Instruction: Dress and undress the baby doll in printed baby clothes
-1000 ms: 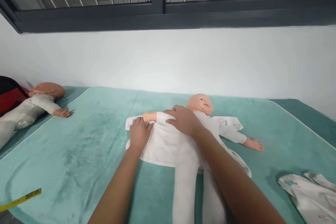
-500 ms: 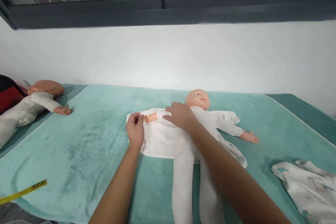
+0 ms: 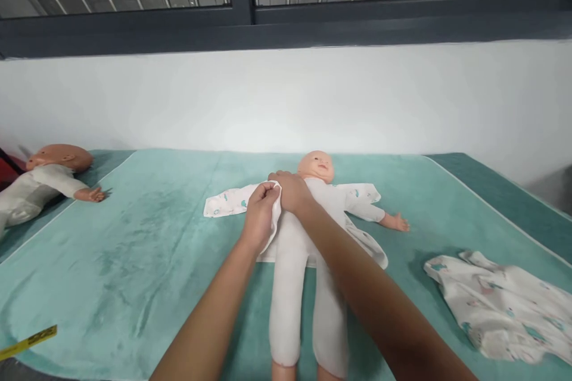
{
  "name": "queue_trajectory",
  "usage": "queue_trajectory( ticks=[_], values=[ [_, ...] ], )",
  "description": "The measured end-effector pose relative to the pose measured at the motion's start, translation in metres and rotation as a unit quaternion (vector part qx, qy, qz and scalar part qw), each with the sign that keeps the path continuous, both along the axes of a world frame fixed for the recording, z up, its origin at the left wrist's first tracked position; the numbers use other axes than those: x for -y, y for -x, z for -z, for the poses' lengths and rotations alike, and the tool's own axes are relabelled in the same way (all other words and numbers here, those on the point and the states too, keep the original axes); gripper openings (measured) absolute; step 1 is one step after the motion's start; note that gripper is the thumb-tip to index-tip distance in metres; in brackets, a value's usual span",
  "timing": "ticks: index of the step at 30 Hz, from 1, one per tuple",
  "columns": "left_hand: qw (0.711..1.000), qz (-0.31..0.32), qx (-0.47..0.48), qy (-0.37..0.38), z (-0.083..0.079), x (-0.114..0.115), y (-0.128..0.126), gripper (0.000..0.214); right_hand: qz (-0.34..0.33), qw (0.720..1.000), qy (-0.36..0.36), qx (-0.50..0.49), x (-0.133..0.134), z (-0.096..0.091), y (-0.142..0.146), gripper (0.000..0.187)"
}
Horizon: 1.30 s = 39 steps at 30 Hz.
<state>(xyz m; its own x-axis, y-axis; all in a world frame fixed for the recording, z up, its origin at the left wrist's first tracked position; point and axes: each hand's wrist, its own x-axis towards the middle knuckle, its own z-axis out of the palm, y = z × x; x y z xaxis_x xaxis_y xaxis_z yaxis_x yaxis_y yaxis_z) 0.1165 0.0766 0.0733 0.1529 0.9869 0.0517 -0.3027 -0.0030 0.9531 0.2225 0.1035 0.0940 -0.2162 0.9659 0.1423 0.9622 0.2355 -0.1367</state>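
A baby doll (image 3: 315, 166) lies on its back in the middle of the teal mat (image 3: 147, 238), dressed in a white bodysuit. A white printed garment (image 3: 223, 202) is spread under its upper body. My left hand (image 3: 261, 214) is closed on the garment's left front flap, lifted over the doll's chest. My right hand (image 3: 290, 189) rests on the doll's shoulder just below the head, fingers curled against the cloth. The doll's other arm (image 3: 393, 221) stretches out to the right. Its near arm is hidden behind my hands.
A second doll (image 3: 44, 175) in a white suit lies at the far left. A crumpled printed cloth (image 3: 496, 300) sits at the right. A yellow tape strip (image 3: 27, 342) lies at the lower left edge. A white wall stands behind the mat.
My left hand has pulled the garment flap from the left side up over the doll's chest. The left sleeve now lies flat and the doll's near arm is covered. The view shifted right.
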Motion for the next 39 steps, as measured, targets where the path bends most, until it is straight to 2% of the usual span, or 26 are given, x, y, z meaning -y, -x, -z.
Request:
queue_trajectory(
  ticks=[3, 4, 6, 8, 10, 12, 15, 21, 24, 26, 28, 32, 36, 39],
  values=[
    [0.996, -0.013, -0.088, -0.023, -0.006, 0.000, 0.009, 0.019, 0.022, 0.996, -0.057, -0.059, 0.015, -0.008, -0.012, 0.025],
    [0.992, -0.030, -0.121, -0.027, -0.006, -0.001, 0.013, 0.019, 0.059, 0.990, -0.088, -0.093, 0.023, -0.009, -0.020, 0.027],
    [0.982, -0.065, -0.174, -0.025, -0.006, -0.005, 0.021, 0.020, 0.178, 0.963, -0.126, -0.158, 0.040, -0.008, -0.043, 0.033],
    [0.974, -0.091, -0.209, -0.019, -0.008, -0.008, 0.027, 0.020, 0.304, 0.933, -0.081, -0.176, 0.057, -0.002, -0.072, 0.043],
    [0.967, -0.110, -0.229, -0.014, -0.012, -0.011, 0.029, 0.019, 0.352, 0.922, 0.010, -0.158, 0.068, 0.004, -0.097, 0.050],
    [0.962, -0.119, -0.246, -0.010, -0.018, -0.013, 0.027, 0.018, 0.340, 0.927, 0.074, -0.141, 0.074, 0.009, -0.113, 0.055],
    [0.957, -0.115, -0.264, -0.007, -0.029, -0.017, 0.019, 0.018, 0.309, 0.936, 0.101, -0.132, 0.076, 0.012, -0.117, 0.059],
    [0.956, -0.076, -0.284, -0.019, -0.040, -0.019, 0.009, 0.016, 0.315, 0.934, 0.100, -0.133, 0.081, 0.015, -0.111, 0.060],
    [0.952, -0.071, -0.296, -0.037, -0.040, -0.019, 0.006, 0.015, 0.310, 0.935, 0.096, -0.142, 0.085, 0.018, -0.114, 0.053],
    [0.949, -0.074, -0.303, -0.048, -0.038, -0.021, 0.003, 0.015, 0.293, 0.934, 0.078, -0.191, 0.086, 0.022, -0.110, 0.045],
    [0.946, -0.076, -0.311, -0.058, -0.036, -0.024, -0.002, 0.016, 0.281, 0.917, 0.035, -0.280, 0.085, 0.030, -0.101, 0.039],
    [0.937, -0.086, -0.329, -0.085, -0.032, -0.035, -0.018, 0.020, 0.234, 0.855, -0.042, -0.461, 0.079, 0.053, -0.073, 0.043],
    [0.925, -0.090, -0.355, -0.106, -0.040, -0.040, -0.026, 0.020, 0.158, 0.830, -0.036, -0.534, 0.074, 0.069, -0.056, 0.044],
    [0.916, -0.059, -0.380, -0.111, -0.057, -0.025, -0.026, 0.020, 0.138, 0.825, -0.006, -0.548, 0.072, 0.073, -0.054, 0.043]
  ],
)
